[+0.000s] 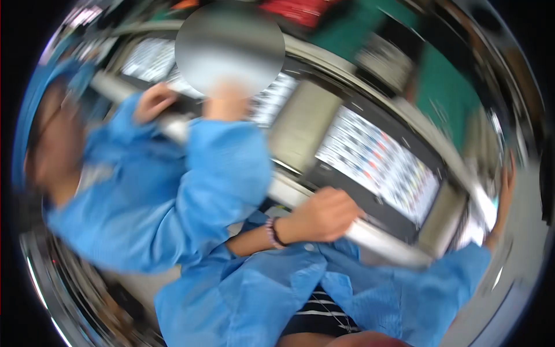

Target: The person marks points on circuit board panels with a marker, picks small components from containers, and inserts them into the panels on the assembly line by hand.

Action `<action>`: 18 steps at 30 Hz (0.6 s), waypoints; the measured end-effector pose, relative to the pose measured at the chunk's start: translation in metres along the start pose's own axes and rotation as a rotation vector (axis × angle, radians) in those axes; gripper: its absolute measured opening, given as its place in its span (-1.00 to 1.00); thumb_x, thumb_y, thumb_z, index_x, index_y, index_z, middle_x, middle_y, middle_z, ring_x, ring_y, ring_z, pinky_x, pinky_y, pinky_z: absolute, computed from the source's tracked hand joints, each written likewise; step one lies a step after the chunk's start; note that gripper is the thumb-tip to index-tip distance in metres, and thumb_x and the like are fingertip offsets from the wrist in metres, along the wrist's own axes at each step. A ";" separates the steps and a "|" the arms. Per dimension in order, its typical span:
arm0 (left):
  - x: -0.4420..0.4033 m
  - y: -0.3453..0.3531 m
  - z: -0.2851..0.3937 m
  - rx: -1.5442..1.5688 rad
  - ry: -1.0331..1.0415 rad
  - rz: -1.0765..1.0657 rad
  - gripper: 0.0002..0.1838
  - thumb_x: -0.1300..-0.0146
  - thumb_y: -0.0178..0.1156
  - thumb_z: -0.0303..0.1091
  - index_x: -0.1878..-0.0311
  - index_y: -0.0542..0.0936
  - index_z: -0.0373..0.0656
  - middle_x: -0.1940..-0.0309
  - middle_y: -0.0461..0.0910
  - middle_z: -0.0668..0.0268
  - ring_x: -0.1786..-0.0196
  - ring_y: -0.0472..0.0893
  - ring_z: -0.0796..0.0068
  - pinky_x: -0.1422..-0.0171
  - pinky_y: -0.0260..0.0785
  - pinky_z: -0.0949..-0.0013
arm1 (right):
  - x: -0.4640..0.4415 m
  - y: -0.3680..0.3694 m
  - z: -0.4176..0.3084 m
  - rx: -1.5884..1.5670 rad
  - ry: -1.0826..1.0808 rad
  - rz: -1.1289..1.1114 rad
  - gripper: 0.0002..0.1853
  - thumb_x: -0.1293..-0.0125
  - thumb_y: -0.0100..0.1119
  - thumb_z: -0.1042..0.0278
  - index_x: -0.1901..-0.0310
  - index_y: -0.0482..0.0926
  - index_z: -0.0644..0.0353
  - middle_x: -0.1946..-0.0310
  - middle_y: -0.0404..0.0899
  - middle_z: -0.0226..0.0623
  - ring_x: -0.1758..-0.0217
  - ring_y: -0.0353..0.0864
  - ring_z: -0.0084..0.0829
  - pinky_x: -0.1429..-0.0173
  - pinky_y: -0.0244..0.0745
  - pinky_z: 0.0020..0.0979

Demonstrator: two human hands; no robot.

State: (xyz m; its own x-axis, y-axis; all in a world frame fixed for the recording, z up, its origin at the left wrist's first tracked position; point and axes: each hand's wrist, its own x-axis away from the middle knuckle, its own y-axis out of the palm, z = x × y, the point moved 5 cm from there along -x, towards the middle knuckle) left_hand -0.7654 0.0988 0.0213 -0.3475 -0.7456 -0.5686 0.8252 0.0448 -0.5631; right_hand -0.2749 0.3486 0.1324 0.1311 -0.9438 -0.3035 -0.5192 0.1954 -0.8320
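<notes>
My left hand [324, 215], with a beaded bracelet at the wrist, is closed with the fingers curled under. It is at the near rail of the work line, beside a dark tray [399, 224] that carries a white sheet [378, 165] with rows of small coloured parts. Anything inside that fist is hidden. Far to the right, my right hand [509, 179] reaches up beside the end of the line, next to a whitish, shiny thing [477, 222]. It is seen edge-on and blurred, so its fingers and any hold are unclear.
To my left a co-worker in a blue coat [225, 168] reaches over the line, one hand [155, 103] near another tray of parts. A beige panel [305, 124] separates the trays. Beyond lie green surfaces [442, 95] and a red item [298, 10]. Motion blurs much of the view.
</notes>
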 end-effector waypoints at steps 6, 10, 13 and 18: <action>-0.012 0.015 -0.007 -0.046 -0.071 -0.072 -0.72 -0.07 0.29 -0.57 0.11 0.70 -0.13 0.25 0.69 0.30 0.18 0.63 0.25 0.06 0.38 0.20 | 0.099 0.039 -0.077 -0.238 0.101 0.133 -0.49 -0.48 0.13 0.25 -0.44 0.44 -0.02 -0.17 0.60 -0.55 0.27 0.33 -0.75 0.08 0.30 -0.62; -0.015 0.019 -0.010 -0.080 -0.087 -0.101 -0.72 -0.13 0.32 -0.53 0.05 0.68 -0.14 0.20 0.67 0.31 0.14 0.62 0.27 0.03 0.37 0.23 | 0.136 0.098 -0.131 -0.149 0.240 -0.002 -0.49 -0.43 0.17 0.15 -0.41 0.45 -0.22 0.64 0.32 -0.59 0.57 0.33 -0.60 0.45 0.23 -0.44; -0.012 0.017 -0.011 -0.094 -0.095 -0.099 -0.73 -0.15 0.31 -0.51 0.05 0.68 -0.14 0.19 0.67 0.31 0.14 0.62 0.27 0.03 0.36 0.24 | 0.136 0.136 -0.168 0.076 0.214 -0.092 -0.45 -0.36 0.22 0.11 -0.39 0.45 -0.28 0.61 0.49 -0.37 0.56 0.51 -0.39 0.42 0.37 -0.30; -0.009 0.015 -0.012 -0.119 -0.110 -0.081 -0.74 -0.15 0.32 -0.51 0.05 0.68 -0.14 0.19 0.67 0.31 0.14 0.62 0.28 0.05 0.37 0.25 | 0.125 0.176 -0.201 0.163 -0.027 0.016 -0.48 -0.31 0.23 0.13 -0.33 0.50 -0.27 0.45 0.69 -0.17 0.41 0.68 -0.11 0.28 0.54 -0.11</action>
State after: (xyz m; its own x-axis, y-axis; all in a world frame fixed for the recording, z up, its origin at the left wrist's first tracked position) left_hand -0.7558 0.1142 0.0106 -0.3545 -0.8180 -0.4530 0.7358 0.0550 -0.6749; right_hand -0.5194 0.2110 0.0414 0.1480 -0.9331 -0.3276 -0.3780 0.2528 -0.8906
